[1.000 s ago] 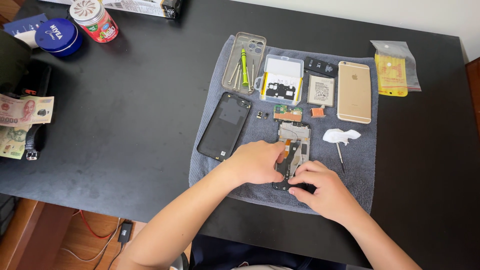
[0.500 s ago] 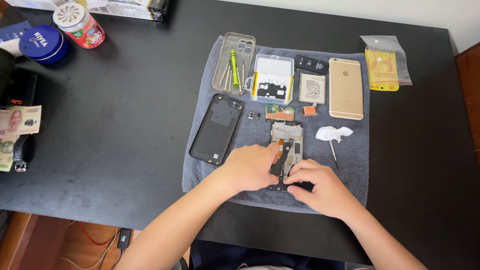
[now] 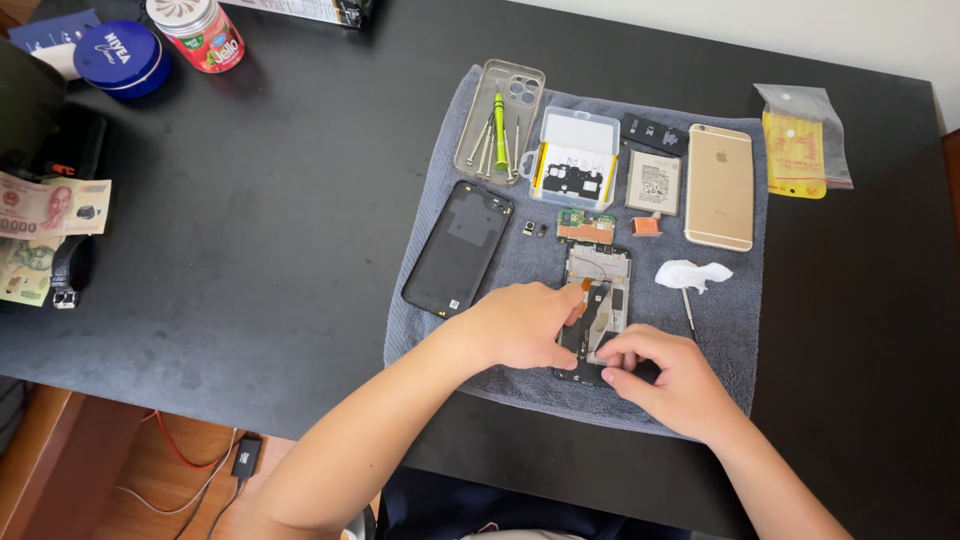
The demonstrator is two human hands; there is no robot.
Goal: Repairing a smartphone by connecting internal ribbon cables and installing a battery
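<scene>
Here, frame [image 3: 597, 310]: an opened phone frame lies flat on the grey towel [image 3: 430, 300], near its front edge, between the two hands; its lower end is hidden under the fingers
Left hand [image 3: 515, 325]: rests on the frame's left side, forefinger stretched onto the inner parts; pressing rather than gripping; not clenched
Right hand [image 3: 670, 375]: fingertips bunched at the frame's lower right corner, pinching at something too small to tell; whether it holds anything, I cannot tell
Handling: the frame looks light, thin and stiff, but the thin cables and small boards inside are likely fragile; best taken by the long outer edges, never by the inner parts; bare metal may slip, though the towel should check sliding
Board [image 3: 586, 226]: small green one, just above the frame, apart from it
Back cover [image 3: 458, 248]: black, left of the frame, well clear of the hands
Gold phone [image 3: 720, 186]: face down, upper right of the towel
Tissue [image 3: 690, 273]: white wad, right of the frame, with a thin tool below it
</scene>
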